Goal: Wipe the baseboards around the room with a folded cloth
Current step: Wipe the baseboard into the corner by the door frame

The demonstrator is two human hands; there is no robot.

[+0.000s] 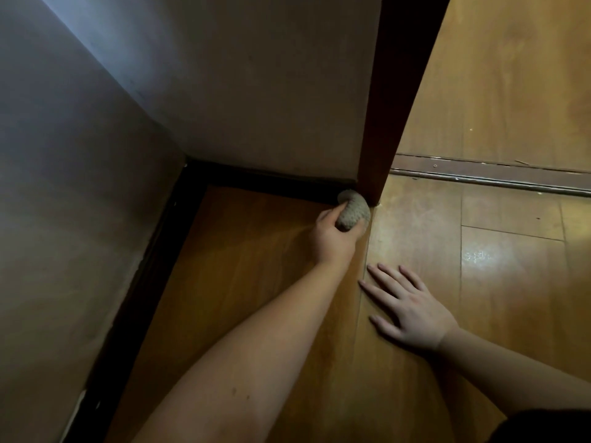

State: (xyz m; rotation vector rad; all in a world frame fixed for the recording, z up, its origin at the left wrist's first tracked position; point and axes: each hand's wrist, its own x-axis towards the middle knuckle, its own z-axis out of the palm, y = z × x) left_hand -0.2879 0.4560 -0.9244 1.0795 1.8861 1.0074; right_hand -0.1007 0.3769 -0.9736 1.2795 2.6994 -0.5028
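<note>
Just cloth [353, 210] against baseboard [275, 180]

No writing to read anywhere here: no labels, brands, numbers or signs on any surface in view.

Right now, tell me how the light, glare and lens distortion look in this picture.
Head view: dim overall, the left wall and the dark baseboard in shadow; a bright glare patch on the floor at right; wide-angle bending of the wall lines and the door frame; the cloth in the left hand looks soft, the right hand sharper.
</note>
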